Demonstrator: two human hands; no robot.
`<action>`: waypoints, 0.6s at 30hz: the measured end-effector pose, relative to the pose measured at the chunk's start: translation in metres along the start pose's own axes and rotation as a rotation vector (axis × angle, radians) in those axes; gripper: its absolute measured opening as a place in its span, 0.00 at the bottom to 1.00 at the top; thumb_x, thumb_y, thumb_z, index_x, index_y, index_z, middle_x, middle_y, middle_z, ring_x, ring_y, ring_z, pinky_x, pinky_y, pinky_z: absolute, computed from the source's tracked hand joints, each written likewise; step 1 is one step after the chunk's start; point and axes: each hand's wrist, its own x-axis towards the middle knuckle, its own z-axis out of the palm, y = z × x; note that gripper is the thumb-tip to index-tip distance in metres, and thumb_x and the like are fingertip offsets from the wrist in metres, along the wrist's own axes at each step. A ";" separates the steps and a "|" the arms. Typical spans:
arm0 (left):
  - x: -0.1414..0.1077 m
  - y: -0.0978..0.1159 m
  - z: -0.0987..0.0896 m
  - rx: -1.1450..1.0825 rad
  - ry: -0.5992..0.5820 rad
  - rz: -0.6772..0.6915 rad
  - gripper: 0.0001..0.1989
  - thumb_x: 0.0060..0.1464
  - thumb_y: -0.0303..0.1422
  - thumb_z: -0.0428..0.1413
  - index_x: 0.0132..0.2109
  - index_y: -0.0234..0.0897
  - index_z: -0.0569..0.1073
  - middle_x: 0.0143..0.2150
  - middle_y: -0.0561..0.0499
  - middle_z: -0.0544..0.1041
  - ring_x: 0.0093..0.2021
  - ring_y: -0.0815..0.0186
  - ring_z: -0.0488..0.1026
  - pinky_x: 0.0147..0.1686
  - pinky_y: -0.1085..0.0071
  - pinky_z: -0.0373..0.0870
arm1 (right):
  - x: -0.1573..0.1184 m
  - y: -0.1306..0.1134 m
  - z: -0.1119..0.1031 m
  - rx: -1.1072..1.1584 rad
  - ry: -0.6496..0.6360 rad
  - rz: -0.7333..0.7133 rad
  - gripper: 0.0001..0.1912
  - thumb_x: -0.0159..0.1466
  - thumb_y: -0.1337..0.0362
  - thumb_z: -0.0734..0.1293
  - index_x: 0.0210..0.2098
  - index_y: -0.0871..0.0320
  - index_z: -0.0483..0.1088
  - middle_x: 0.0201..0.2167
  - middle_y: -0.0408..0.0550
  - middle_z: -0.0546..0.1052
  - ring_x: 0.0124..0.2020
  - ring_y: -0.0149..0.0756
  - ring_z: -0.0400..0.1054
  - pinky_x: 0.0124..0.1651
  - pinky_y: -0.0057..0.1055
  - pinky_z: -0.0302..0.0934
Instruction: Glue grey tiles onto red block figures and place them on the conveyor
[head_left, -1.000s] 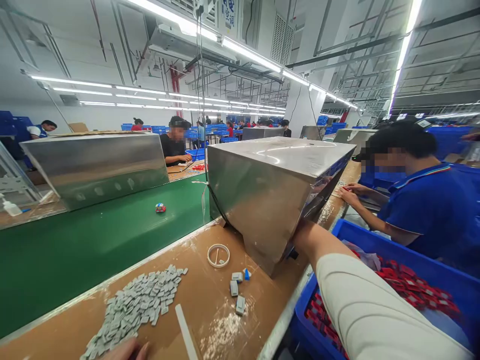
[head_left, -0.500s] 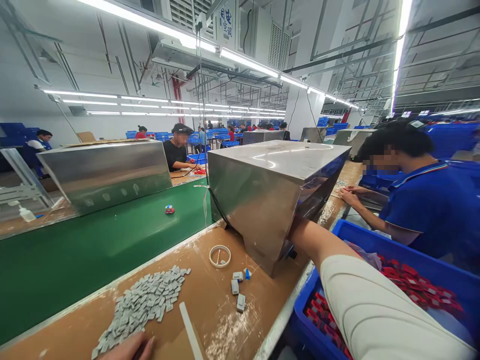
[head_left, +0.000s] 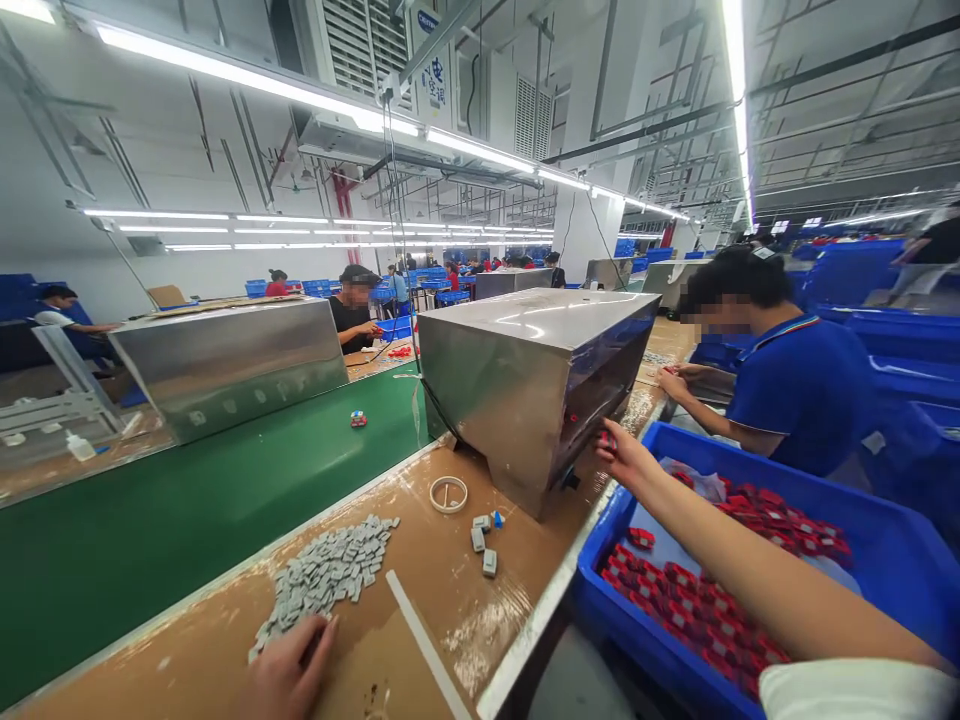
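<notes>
head: red piece [head_left: 608, 441] pinched in right hand [head_left: 624, 457]; left hand [head_left: 289, 668] by grey pieces [head_left: 334, 568], grip unclear.

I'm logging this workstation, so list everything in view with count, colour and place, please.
Metal housings: several, silver, centre and behind
Belt: 1, green, left of worktop
Toy piece: 1, multicoloured, on belt
Worktop: 1, brown, foreground
Small pieces: many, grey, heaped on worktop
Blocks: 3, grey, right of heap
Scrap: 1, blue, beside blocks
Ring: 1, off-white, beyond blocks
Strip: 1, white, on worktop
Bin: 1, blue, right of worktop
Red pieces: many, red, in bin
Bottle: 1, white, far left
Co-workers: several, mixed clothing, right and across belt
Ceiling lights: several, white, overhead
Left hand: 1, bare, at heap's near edge
Right hand: 1, bare, by central housing, fingers on red piece
</notes>
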 end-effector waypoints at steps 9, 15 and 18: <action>-0.011 0.024 -0.008 -0.396 0.059 -0.045 0.25 0.65 0.56 0.50 0.36 0.40 0.76 0.26 0.53 0.73 0.29 0.62 0.72 0.32 0.70 0.68 | -0.195 0.089 0.082 -0.132 -0.509 0.005 0.24 0.63 0.42 0.69 0.28 0.54 0.63 0.18 0.35 0.60 0.16 0.25 0.48 0.18 0.25 0.45; -0.003 0.034 0.005 -0.998 -0.140 -0.165 0.41 0.57 0.69 0.48 0.61 0.40 0.64 0.34 0.52 0.75 0.20 0.72 0.63 0.18 0.75 0.55 | -0.232 0.137 0.222 -0.343 -1.168 -0.500 0.18 0.65 0.57 0.71 0.51 0.58 0.69 0.43 0.49 0.71 0.40 0.35 0.68 0.47 0.35 0.69; -0.002 0.036 0.006 -1.135 -0.157 -0.217 0.40 0.61 0.69 0.42 0.61 0.41 0.63 0.33 0.53 0.73 0.19 0.72 0.64 0.17 0.75 0.55 | -0.242 0.164 0.250 -0.285 -1.356 -0.583 0.17 0.70 0.61 0.66 0.57 0.58 0.69 0.54 0.57 0.72 0.53 0.40 0.70 0.59 0.41 0.68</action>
